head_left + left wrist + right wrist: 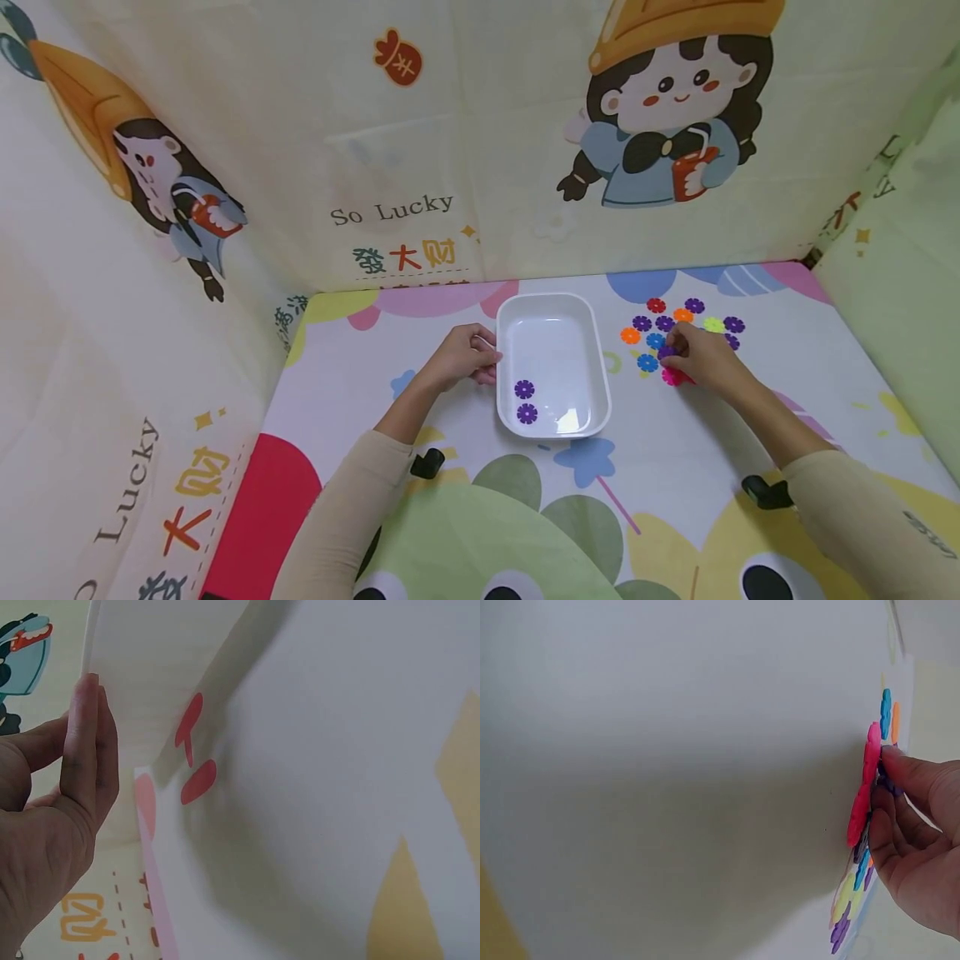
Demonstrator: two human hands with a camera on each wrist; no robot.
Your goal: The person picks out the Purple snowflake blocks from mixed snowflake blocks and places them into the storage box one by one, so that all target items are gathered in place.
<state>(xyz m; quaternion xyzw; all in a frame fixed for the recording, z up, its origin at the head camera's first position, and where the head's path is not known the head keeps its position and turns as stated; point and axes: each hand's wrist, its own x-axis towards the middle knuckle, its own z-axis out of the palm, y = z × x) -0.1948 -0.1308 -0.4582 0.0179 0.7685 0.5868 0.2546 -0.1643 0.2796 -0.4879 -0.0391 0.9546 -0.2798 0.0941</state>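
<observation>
In the head view, my left hand [467, 357] is at the left rim of a white rectangular tray [552, 305]. The left wrist view shows that hand's long fingers [81, 750] extended, their tips against the tray's edge. Two purple flower-shaped discs [526, 401] lie inside the tray, towards the near left corner. To the right, my right hand [703, 357] pinches a purple flower-shaped disc [666, 353] between thumb and fingers, low over a loose group of such discs. Pink discs [868, 769] lie right beside its fingertips in the right wrist view.
Around the right hand lie orange [630, 335], blue [647, 362], red [656, 306], yellow [713, 325] and more purple discs [734, 325]. A cartoon-printed cloth [450, 425] covers the table. Printed curtains [517, 150] stand behind it and at both sides.
</observation>
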